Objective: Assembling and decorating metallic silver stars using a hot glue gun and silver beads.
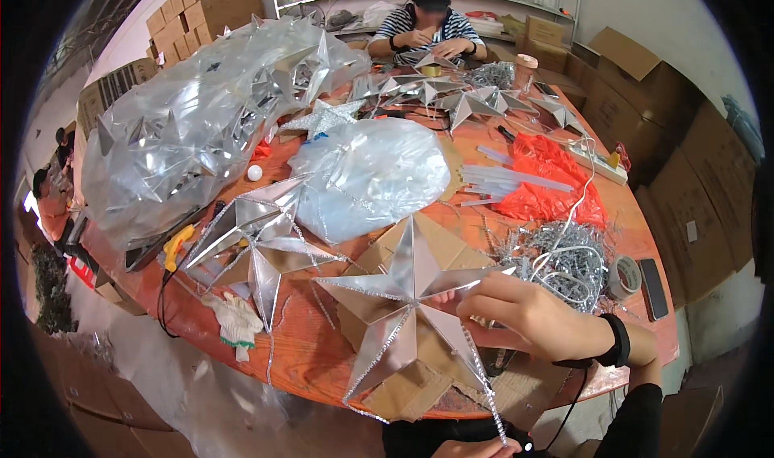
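A large silver five-pointed star (414, 303) tilts up before me over flattened cardboard. My right hand (516, 317), with a black band at its wrist, is closed around the star's right-hand side. Thin glittery silver trim (482, 377) runs along several of the star's ridges and edges, down to its lower right point. There my left hand (476, 448), partly cut off by the lower edge, pinches the trim's end. To the left lie more silver stars (262, 248), some edged with the same trim. A tangled heap of silver trim (556, 256) sits right of the star.
A yellow glue gun (177, 247) and a white glove (235, 321) lie left. Clear glue sticks (516, 177) rest by a red plastic bag (556, 196). Plastic bags (371, 172), a tape roll (623, 276) and a phone (654, 289) crowd the table. A person (427, 35) works opposite.
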